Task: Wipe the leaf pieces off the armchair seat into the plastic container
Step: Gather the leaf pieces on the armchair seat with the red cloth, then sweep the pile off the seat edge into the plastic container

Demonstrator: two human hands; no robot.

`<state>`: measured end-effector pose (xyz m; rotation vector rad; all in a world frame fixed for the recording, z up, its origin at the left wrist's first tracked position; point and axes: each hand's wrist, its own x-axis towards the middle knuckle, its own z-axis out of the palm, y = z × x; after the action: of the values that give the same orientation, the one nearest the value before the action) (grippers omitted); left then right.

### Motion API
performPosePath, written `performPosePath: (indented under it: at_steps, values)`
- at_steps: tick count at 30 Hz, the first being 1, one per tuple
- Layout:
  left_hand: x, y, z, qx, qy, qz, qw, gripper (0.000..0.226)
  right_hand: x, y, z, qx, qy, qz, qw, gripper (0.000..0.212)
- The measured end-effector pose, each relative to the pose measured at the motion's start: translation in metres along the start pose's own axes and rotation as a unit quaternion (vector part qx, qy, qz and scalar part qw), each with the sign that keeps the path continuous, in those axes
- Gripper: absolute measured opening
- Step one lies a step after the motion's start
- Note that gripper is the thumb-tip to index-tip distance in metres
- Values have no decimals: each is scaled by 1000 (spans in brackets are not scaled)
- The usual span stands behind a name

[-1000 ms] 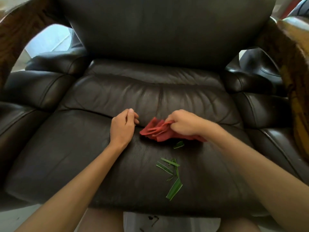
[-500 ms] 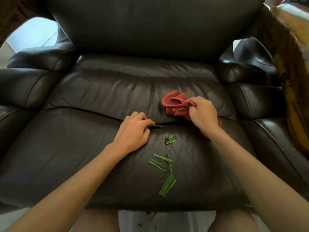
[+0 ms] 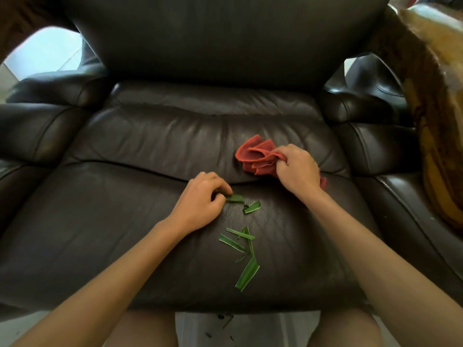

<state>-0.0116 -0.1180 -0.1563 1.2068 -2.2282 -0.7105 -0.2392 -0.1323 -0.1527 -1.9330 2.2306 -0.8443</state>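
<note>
Seat - leaf pieces | left hand pinches leaf piece | right hand - fist around red cloth

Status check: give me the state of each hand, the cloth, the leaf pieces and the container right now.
left hand: fingers pinching one leaf piece
right hand: gripping bunched red cloth
other leaf pieces: scattered loose on seat
container: below seat's front edge, holds some bits

A second ago the left hand rested empty; now it pinches a short green leaf piece drawn from the seat crease. The right hand has carried the crumpled red cloth up-right.
</note>
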Motion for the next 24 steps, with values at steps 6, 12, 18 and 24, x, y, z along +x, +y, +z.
performPosePath:
  at_steps: [6,12,18,24]
  values:
    - [-6,0,-7,-181,138,-92,969,40,0,-14,-5,38,-30,1,999,29]
    - [-14,-11,-14,-234,254,-170,923,27,-20,-57,1,40,-188,-100,976,31]
    - [-47,2,-18,-106,180,-27,978,38,-65,-81,-23,92,-285,-163,940,26]
    - [-66,7,-10,16,26,29,999,41,-73,-78,-52,64,-310,-171,933,39]
